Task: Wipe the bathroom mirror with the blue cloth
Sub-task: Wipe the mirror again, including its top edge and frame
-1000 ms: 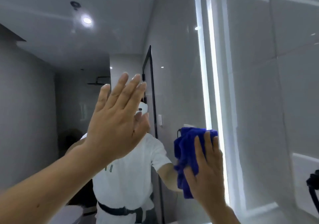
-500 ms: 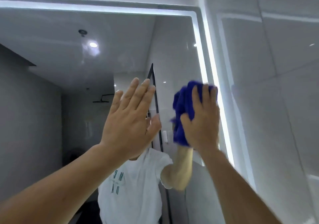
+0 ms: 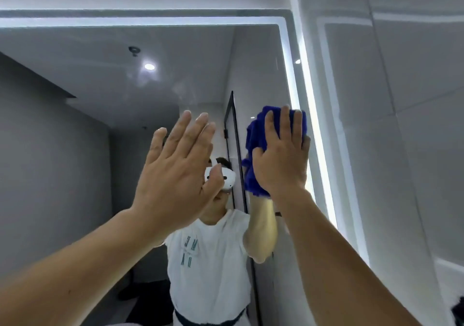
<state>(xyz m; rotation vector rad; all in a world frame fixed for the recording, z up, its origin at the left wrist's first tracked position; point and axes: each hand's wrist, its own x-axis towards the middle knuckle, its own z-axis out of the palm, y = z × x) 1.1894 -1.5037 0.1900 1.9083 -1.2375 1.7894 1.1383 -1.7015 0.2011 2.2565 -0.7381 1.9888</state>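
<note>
Grey bathroom walls and a glossy ceiling fill the large wall mirror with its lit white border (image 3: 288, 79), which takes up most of the frame, with pale wall tiles (image 3: 401, 125) running down the right side. From where I watch, the bunched blue microfibre cloth (image 3: 256, 135) sits right of centre, flat against the glass just beside the glowing strip on the mirror's right edge. My right hand (image 3: 281, 160) presses it there with fingers straight and spread over the fabric, the thumb lying along the cloth's left side; I would not call it a grasp, more a flat push. My left hand (image 3: 175, 175) is raised at centre frame, wide and relaxed, fingers together and pointing up, holding nothing; whether its palm touches the glass I cannot tell from this angle. I judge the step in hand to be the wiping itself, working the upper right part of the mirror, with the top corner above the cloth and the broad left half seemingly yet to be covered. The next move, as I read it, calls for steady pressure through the palm while sliding the cloth up toward the top border or across to the left, keeping the fabric from slipping out beneath the fingers.
</note>
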